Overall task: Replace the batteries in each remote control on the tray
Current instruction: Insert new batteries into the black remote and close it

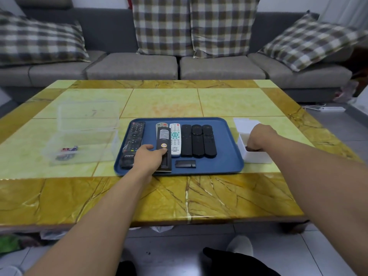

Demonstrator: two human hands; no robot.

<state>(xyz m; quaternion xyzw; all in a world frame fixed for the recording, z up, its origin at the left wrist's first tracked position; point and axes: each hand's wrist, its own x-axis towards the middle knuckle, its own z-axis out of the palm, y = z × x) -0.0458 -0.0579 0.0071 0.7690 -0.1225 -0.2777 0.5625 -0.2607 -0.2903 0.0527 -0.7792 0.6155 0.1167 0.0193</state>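
Note:
A blue tray lies on the table with several remotes in a row. My left hand grips a black remote that lies face down with its battery bay open. Its loose black cover lies on the tray to the right. Left of my hand is a long black remote; to the right are a white remote and three black ones. My right hand reaches into a white box; its fingertips are hidden inside.
A clear plastic box with an open lid and a few batteries stands left of the tray. A grey sofa with checked cushions runs behind the table. A power strip lies on the floor at right.

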